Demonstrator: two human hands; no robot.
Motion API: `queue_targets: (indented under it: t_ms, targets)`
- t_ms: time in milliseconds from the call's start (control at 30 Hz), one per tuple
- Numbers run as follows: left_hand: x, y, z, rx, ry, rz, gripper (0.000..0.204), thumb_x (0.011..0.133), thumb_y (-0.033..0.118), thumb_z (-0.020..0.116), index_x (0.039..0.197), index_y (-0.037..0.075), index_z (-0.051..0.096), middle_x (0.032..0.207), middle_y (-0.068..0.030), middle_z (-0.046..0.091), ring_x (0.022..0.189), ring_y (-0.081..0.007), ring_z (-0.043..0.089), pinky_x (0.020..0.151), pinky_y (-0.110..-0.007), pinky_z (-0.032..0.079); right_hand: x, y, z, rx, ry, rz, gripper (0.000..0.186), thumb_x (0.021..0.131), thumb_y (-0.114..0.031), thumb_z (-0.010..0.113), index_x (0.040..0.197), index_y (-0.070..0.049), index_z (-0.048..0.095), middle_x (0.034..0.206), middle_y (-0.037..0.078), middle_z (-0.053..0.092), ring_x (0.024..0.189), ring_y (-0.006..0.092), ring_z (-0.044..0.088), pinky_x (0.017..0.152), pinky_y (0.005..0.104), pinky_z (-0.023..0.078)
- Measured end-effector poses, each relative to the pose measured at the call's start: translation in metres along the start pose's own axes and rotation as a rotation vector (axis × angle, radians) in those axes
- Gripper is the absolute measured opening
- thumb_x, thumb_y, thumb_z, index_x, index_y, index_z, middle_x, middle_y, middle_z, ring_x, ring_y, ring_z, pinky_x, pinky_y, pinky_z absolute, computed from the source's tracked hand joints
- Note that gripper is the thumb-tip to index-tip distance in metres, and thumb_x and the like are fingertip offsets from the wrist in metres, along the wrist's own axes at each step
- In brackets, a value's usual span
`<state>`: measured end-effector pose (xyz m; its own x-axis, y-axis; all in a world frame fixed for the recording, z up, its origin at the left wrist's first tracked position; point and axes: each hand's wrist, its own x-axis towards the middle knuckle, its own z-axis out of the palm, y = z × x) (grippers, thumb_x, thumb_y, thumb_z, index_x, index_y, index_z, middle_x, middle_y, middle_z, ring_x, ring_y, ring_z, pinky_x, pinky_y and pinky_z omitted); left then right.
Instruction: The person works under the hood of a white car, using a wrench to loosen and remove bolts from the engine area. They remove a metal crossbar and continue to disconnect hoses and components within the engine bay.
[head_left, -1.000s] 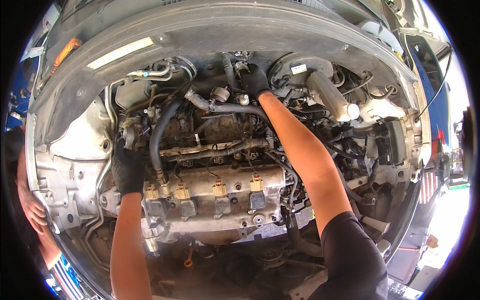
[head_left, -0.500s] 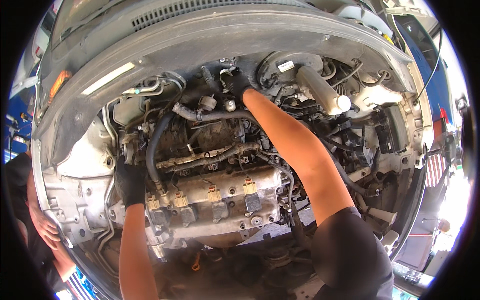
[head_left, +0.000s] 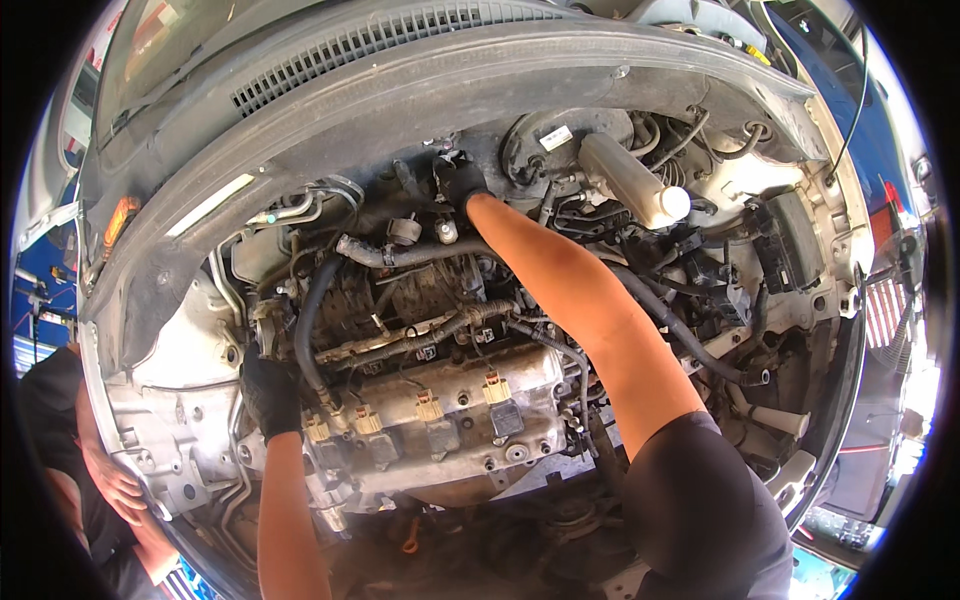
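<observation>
The engine (head_left: 470,465) sits bared in its bay (head_left: 175,345), seemingly part stripped; how much is left I can't say. A black hose (head_left: 735,372) ends loose. Well apart, the left hand (head_left: 268,393) reaches beside the engine, the right hand (head_left: 460,182) to the firewall (head_left: 330,150); whether either grips I can't tell. Four ignition coils (head_left: 506,421) look seated. The brake booster's (head_left: 600,127) white label (head_left: 555,138) is unreadable

Bright white glare (head_left: 908,432) lies far right of the hands (head_left: 460,183); a blue surface (head_left: 45,256) shows far to their left.
</observation>
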<state>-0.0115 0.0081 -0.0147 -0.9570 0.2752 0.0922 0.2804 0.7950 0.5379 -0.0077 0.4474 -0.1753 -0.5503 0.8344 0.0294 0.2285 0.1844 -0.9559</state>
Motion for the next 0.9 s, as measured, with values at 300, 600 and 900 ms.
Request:
queue_targets:
  t_ms: [300,600,900]
  targets:
    - [-0.011,0.002,-0.012,0.110,0.009,0.025,0.055,0.078,0.005,0.065,0.129,-0.001,0.046,0.087,-0.0131,0.059,0.085,-0.0287,0.058,0.080,-0.040,0.046,-0.025,-0.039,-0.005,-0.044,0.012,0.130,0.044,0.086,-0.041,0.061,0.113,-0.007,0.064,0.108,0.016,0.068,0.102,0.0295,0.064,0.085,0.0385,0.048]
    - [-0.003,-0.010,-0.007,0.014,0.007,-0.055,0.066,0.072,-0.001,0.069,0.132,-0.001,0.042,0.087,-0.0128,0.059,0.084,-0.0280,0.057,0.081,-0.040,0.045,-0.017,-0.017,0.007,0.194,-0.023,0.119,0.040,0.087,-0.042,0.057,0.106,-0.007,0.063,0.104,0.017,0.067,0.102,0.0320,0.063,0.087,0.0399,0.048]
    - [-0.002,-0.024,-0.006,0.113,0.110,0.093,0.040,0.088,0.014,0.051,0.124,-0.005,0.050,0.099,-0.0226,0.060,0.093,-0.0362,0.059,0.086,-0.044,0.044,-0.020,-0.033,0.006,0.252,0.036,0.131,0.038,0.086,-0.033,0.065,0.111,-0.004,0.065,0.098,0.008,0.069,0.085,0.0196,0.063,0.076,0.0347,0.050]
